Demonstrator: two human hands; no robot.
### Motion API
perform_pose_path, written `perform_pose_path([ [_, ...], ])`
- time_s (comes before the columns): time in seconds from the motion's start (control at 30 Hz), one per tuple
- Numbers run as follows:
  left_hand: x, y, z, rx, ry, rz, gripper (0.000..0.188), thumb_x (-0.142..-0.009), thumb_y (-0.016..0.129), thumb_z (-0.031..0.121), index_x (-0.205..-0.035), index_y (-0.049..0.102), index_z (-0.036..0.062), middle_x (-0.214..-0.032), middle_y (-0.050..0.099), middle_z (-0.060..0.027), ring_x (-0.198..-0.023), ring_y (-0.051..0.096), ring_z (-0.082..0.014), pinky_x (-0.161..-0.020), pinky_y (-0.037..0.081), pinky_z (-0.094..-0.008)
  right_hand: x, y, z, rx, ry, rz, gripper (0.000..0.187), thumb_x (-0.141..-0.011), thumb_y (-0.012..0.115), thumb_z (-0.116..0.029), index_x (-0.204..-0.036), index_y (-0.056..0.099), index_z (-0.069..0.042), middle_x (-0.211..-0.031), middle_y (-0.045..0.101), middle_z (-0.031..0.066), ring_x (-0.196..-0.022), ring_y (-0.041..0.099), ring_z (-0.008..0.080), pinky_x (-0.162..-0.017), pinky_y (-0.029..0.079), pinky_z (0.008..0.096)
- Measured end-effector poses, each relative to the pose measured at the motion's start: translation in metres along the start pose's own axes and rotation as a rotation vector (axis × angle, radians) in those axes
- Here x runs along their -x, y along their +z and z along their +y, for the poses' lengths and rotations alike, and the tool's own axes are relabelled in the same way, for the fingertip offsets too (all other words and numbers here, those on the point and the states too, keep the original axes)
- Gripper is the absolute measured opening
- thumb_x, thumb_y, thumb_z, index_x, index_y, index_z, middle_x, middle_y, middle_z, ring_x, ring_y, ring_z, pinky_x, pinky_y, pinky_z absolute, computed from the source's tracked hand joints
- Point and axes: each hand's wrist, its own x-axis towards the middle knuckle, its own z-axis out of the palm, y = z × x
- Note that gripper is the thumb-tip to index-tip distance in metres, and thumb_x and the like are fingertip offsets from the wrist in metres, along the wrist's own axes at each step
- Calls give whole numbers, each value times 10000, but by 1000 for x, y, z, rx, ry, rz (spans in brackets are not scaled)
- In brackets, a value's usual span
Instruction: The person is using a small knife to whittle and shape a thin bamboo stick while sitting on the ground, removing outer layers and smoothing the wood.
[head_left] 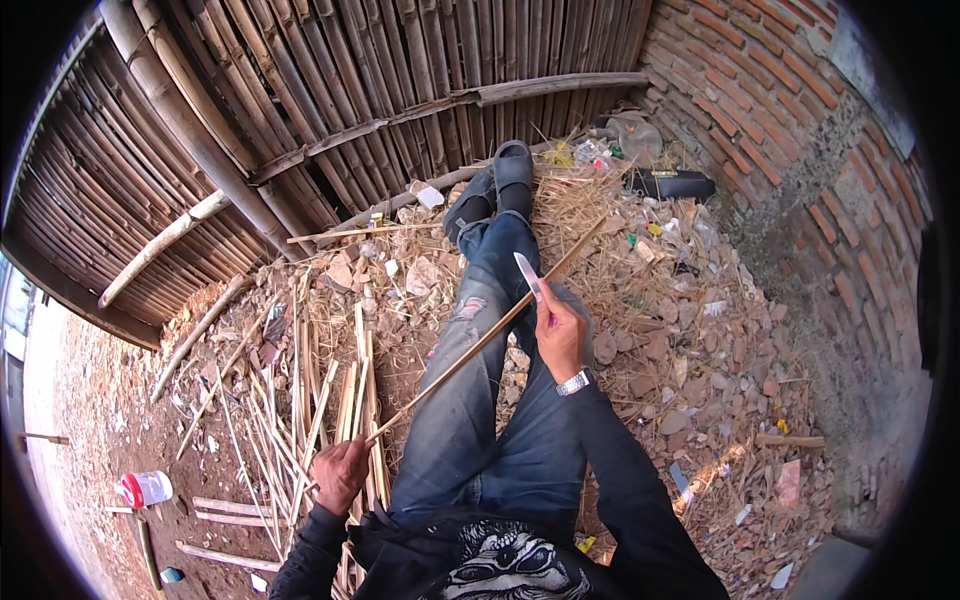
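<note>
My left hand [340,474] is closed around the near end of a long, thin bamboo strip [455,368]. The strip slants up across my jeans, its far end over the dry straw to the right of my feet. Beyond the knee, my right hand [560,332] grips a knife [526,270] whose bright blade points up and to the left. The blade's base crosses the strip or lies right against it; I cannot tell whether the edge bites in. The knife's handle is hidden in my fingers.
Split bamboo strips [362,400] lie in a loose heap beside my left leg. A clear tub with a red lid [146,489] stands farther left. Rubble and straw [680,350] cover the ground at right, below a brick wall [770,110]. A bamboo fence [400,60] rises ahead.
</note>
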Motion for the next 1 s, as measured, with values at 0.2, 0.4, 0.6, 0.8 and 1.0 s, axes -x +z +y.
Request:
perform_pose_path([
  [0.2,-16,14,20,90,-53,36,113,-903,781,134,-936,693,72,-616,595,-93,-511,589,-310,-495,435,-428,36,5,-37,-41,18,-120,335,-964,713,-60,-1296,740,-95,-651,589,138,-548,584,288,-529,465,410],
  [0.4,-51,24,45,72,-85,-16,128,-934,760,193,-921,677,97,-653,629,-93,-548,620,-305,-513,469,-419,70,10,-64,-155,44,-193,354,-957,722,-59,-1305,740,-124,-666,605,136,-571,612,295,-543,485,414],
  [0.6,-85,29,70,124,-177,-49,154,-979,710,258,-941,709,109,-712,679,-122,-574,657,-350,-524,504,-455,99,8,-98,-264,141,-263,342,-956,730,-32,-1298,731,-54,-718,662,139,-555,569,156,-544,462,332],
  [0.8,-92,30,79,248,-222,-24,139,-971,722,238,-956,742,102,-748,703,-128,-597,673,-356,-526,507,-454,110,6,-114,-694,335,-515,307,-1043,670,-107,-1337,705,-28,-751,605,-48,-621,478,20,-520,418,252],
  [1.0,-87,28,82,164,-176,62,128,-932,763,189,-1011,772,89,-691,646,-112,-589,648,-328,-538,486,-435,60,-8,-109,-514,579,-217,261,-1002,731,-223,-1104,768,15,-650,598,-18,-599,496,47,-541,400,264],
])
